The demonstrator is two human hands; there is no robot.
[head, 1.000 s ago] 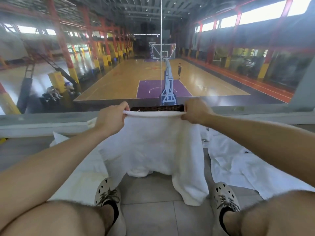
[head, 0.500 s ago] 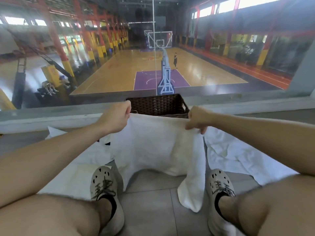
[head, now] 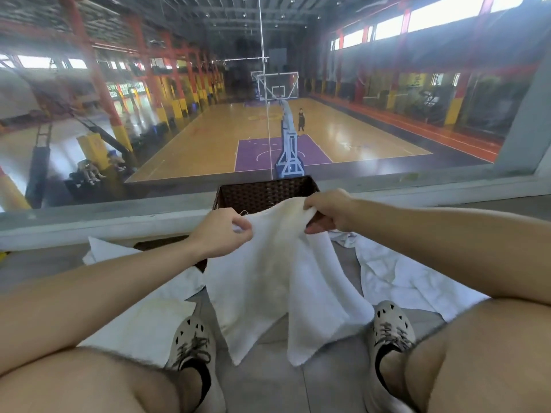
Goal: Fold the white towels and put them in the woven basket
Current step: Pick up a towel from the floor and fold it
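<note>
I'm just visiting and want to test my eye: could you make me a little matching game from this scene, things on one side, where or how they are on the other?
Things:
1. held towel
2. woven basket
3. spread towel
4. left hand

States:
A. flat on the floor, right side
B. gripping a top edge
C. hanging between both hands
D. by the window ledge

Pairs: 1-C, 2-D, 3-A, 4-B

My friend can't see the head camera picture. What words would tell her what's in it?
Two bare hands, left hand and right hand, hold up a white towel before a dark woven basket. More white towels lie on the floor.
</note>
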